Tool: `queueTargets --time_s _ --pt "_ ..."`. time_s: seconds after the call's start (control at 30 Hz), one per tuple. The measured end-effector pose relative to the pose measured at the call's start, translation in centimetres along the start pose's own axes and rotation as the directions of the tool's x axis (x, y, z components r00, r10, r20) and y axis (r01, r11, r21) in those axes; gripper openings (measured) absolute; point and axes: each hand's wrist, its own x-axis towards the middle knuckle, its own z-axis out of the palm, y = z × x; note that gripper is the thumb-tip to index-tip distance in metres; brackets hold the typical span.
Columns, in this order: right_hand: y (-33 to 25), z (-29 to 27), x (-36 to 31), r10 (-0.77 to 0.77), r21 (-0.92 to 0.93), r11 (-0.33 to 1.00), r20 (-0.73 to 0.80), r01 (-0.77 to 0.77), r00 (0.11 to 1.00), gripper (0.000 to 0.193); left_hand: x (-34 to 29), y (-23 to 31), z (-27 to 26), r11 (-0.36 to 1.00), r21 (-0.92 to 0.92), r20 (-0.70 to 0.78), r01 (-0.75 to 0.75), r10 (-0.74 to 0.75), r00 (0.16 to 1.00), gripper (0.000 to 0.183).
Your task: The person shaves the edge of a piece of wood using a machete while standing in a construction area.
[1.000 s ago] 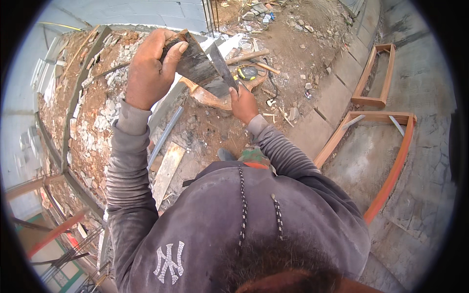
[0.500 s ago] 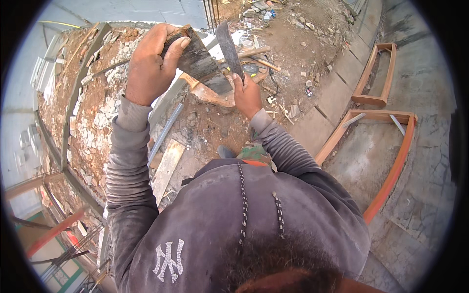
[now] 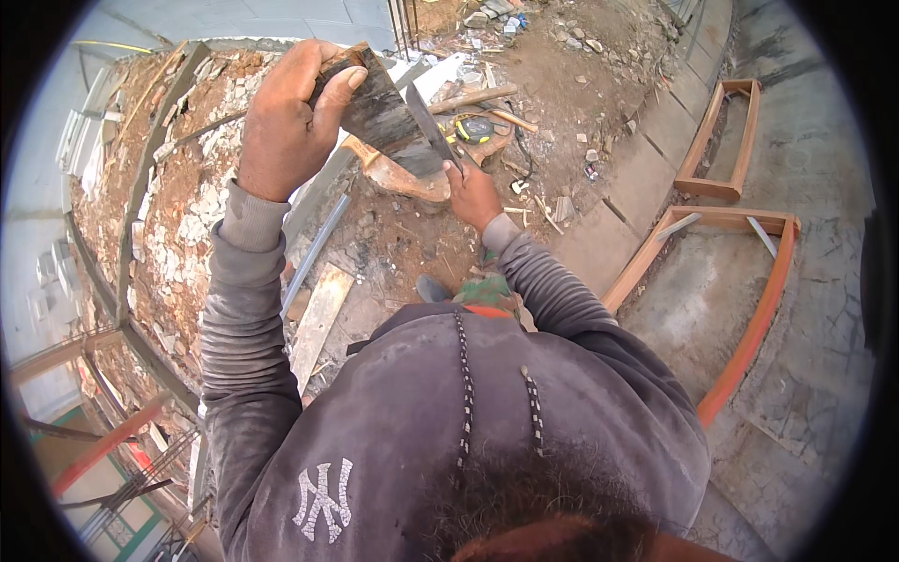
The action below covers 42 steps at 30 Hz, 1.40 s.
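My left hand (image 3: 292,126) is closed on the upper end of a short dark wooden board (image 3: 382,110), with the thumb across its near face. The board is held tilted, its lower end over a pale piece of log (image 3: 401,180). My right hand (image 3: 476,199) grips a machete, fingers wrapped around a handle they mostly hide. The machete's dark blade (image 3: 427,122) points up and to the left, close along the board's right edge; whether it touches cannot be made out. Beyond the blade, a black and yellow tape measure (image 3: 474,128) lies on the wood.
Broken rubble (image 3: 192,201) covers the ground on the left. A metal bar (image 3: 316,253) and a pale plank (image 3: 321,314) lie near my left forearm. Two wooden frames (image 3: 730,222) rest on the concrete at right. Rebar rods (image 3: 405,28) stand by the far wall.
The machete blade has swung left and down toward the board's edge, uncovering the tape measure behind it. My left hand and the board have barely shifted.
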Motion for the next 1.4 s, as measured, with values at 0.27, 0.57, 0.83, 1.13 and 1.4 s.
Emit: queueTargets --time_s 0.27,0.57,0.83,1.13,1.4 --pt "-4.4 -1.8 -0.6 -0.093 0.193 0.973 -0.16 0.124 0.983 0.045 0.1 -0.7 -0.3 1.0 0.004 0.013 0.02 -0.02 1.0 0.024" --pt "-5.2 0.3 0.6 -0.037 -0.168 0.986 -0.09 0.022 0.995 0.044 0.2 -0.1 -0.2 1.0 -0.013 0.008 0.014 -0.014 1.0 0.024" --pt "-4.4 0.2 0.0 -0.117 0.238 0.945 -0.395 0.225 0.911 0.043 0.6 -0.1 0.2 1.0 0.024 -0.01 -0.014 0.014 1.0 0.023" --pt "-5.7 -1.3 0.2 -0.127 0.094 0.983 -0.255 0.155 0.959 0.045 0.5 0.2 0.3 0.999 0.036 0.01 -0.011 0.011 1.0 0.023" --pt "0.7 2.0 1.6 -0.067 -0.143 0.988 -0.063 0.057 0.996 0.047 0.7 0.4 0.1 0.996 0.069 -0.012 -0.058 0.059 0.998 0.023"
